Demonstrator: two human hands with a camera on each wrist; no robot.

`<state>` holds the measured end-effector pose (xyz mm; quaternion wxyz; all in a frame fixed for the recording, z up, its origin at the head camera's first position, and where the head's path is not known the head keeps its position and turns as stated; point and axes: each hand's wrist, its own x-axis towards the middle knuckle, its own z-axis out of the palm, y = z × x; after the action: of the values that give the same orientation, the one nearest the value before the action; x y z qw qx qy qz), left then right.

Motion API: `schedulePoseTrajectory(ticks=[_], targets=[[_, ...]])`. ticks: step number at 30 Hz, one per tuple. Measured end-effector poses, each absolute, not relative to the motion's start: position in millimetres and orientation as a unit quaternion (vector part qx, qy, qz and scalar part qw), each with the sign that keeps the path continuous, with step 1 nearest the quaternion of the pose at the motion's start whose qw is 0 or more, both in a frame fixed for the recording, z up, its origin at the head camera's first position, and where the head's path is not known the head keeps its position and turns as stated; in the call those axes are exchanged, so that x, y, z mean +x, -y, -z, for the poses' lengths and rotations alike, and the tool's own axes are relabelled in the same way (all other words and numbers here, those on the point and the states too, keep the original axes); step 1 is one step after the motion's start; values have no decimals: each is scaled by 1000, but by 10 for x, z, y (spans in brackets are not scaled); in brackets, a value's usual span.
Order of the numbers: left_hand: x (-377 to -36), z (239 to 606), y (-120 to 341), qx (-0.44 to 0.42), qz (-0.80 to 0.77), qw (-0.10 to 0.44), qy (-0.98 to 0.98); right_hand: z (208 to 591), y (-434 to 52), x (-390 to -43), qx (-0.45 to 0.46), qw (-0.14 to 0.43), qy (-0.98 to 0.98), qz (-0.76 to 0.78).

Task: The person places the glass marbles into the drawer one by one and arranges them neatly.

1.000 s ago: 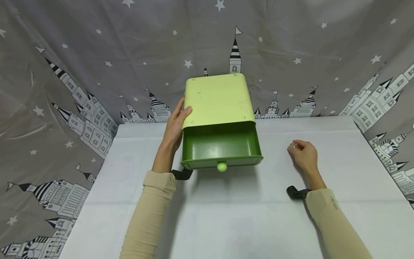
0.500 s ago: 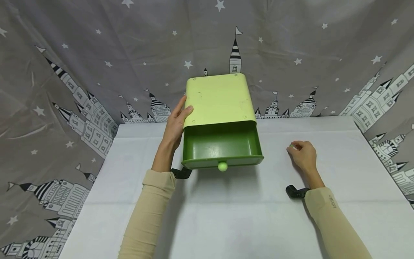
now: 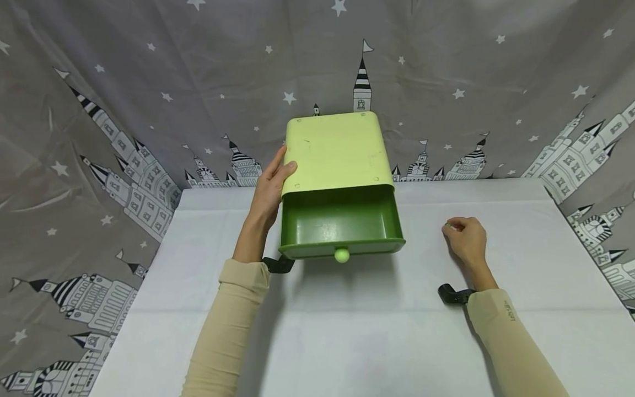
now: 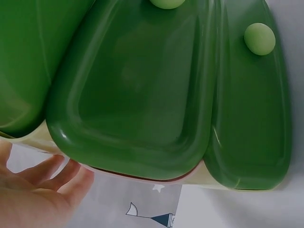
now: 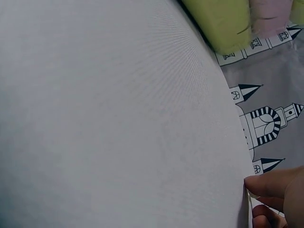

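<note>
Right hand barely shifted; pale-green cabinet's dark-green drawer open

Backdrop is a grey fabric curtain printed with white stars and black-and-white striped castle towers, hanging a bit wrinkled behind and down both sides. In front sits a table covered in a plain white cloth, pretty evenly lit with soft shadows.

dark green drawer fronts with pale knobs, fingertips of the left hand just below
</note>
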<state>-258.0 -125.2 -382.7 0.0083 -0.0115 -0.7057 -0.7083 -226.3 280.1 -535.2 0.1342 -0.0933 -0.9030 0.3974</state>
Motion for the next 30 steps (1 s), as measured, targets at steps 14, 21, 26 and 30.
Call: schedulePoseTrajectory(ticks=[14,21,26,30], targets=[[-2579,3829,1237,-10,714,12,700,5367,-2799,-2262,-112,135,897,-407],[-2585,3836,1243,-11,709,11,705,5321,-2785,-2225,-120,126,883,-436],[-2585,3835,1247,-7,708,10,706,5286,-2797,-2188,-125,114,875,-454],[-2586,3830,1247,-9,708,11,706,5248,-2815,-2163,-124,99,872,-463]])
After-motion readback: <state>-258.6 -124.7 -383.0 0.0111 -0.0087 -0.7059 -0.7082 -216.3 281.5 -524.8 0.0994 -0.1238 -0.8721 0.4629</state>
